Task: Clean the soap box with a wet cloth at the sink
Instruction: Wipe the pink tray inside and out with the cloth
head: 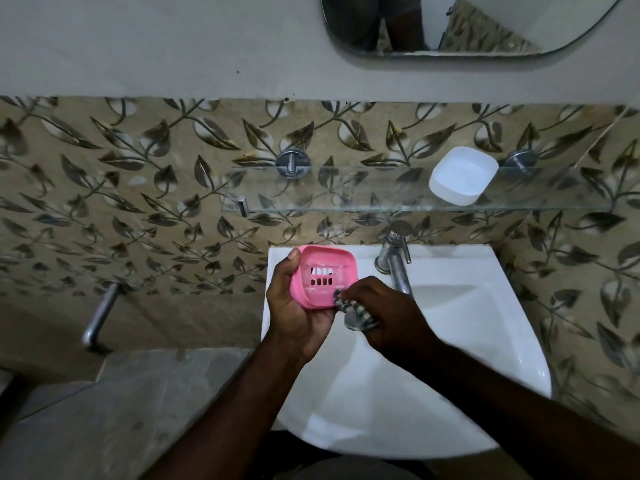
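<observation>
Left hand [298, 308] holds soap box [327, 261] — cloth [356, 317] apparently inside.

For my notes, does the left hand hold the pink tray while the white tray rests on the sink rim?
No: the head view shows the white tray resting on the glass shelf; the left hand does hold the pink tray.

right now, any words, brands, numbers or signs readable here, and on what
None: no readable text anywhere.
The pink soap box, the white tray on the glass shelf, the tap and the sink show no lettering; the cloth carries only a check pattern.
</observation>
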The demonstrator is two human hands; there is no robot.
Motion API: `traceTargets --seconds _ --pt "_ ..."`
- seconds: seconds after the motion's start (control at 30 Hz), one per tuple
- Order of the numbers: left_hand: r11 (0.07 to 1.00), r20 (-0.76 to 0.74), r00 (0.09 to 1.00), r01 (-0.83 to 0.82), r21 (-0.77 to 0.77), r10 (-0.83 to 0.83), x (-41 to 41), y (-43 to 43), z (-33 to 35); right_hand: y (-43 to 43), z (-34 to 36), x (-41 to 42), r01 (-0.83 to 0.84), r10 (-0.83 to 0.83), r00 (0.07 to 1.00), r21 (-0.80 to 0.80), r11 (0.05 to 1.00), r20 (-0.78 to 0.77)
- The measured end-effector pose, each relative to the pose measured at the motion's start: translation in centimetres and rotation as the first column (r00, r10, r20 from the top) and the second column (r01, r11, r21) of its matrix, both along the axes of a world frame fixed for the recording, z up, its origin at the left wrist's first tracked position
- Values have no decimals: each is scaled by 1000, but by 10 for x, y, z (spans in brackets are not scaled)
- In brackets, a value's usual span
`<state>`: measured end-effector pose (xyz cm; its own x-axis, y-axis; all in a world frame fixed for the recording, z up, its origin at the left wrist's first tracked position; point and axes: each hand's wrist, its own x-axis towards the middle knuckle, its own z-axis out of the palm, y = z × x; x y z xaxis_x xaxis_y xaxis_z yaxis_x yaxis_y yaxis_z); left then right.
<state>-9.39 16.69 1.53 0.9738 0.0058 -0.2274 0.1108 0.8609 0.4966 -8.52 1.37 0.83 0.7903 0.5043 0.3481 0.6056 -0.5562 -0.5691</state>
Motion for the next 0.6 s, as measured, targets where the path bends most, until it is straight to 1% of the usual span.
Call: traceTargets --seconds 0.07,0.13,0.17,0.23,0.3,0.37,0.4,0.43,0.5,0.57,0.6 --pt "1000 -23 1000 -9 14 9 2 0 -1 13 7 -10 39 -34 998 125 991 -46" --pt "999 -42 998 40 33 -39 4 -3 0 35 18 -22 44 -23 996 253 967 -87" --pt "998 -54 997 58 17 -57 3 -4 3 43 21 -27 47 -19 995 291 956 -97" --pt "997 -64 995 80 23 -79 3 -4 6 44 21 -26 23 -4 998 286 958 -66" --pt "996 -52 996 71 50 -68 4 -4 9 29 12 -18 -17 18 1000 188 982 -5" --pt "998 -12 999 36 51 -35 6 -5 9 11 3 -8 21 -22 1000 102 995 15" --pt "998 -2 1000 23 53 -23 8 -5 7 4 1 -5 55 -56 998 97 994 11" --pt "998 4 1000 22 51 -23 9 -7 7 2 1 -4 85 -85 996 113 990 0" --pt "998 9 1000 25 64 -26 10 -7 8 11 6 -10 114 -107 993 208 972 -46" --pt "995 -20 997 74 67 -73 11 -9 8 30 17 -18 104 -79 992 295 950 -94" --pt "994 -50 994 101 49 -98 11 -9 8 37 21 -21 97 -67 992 308 946 -107"
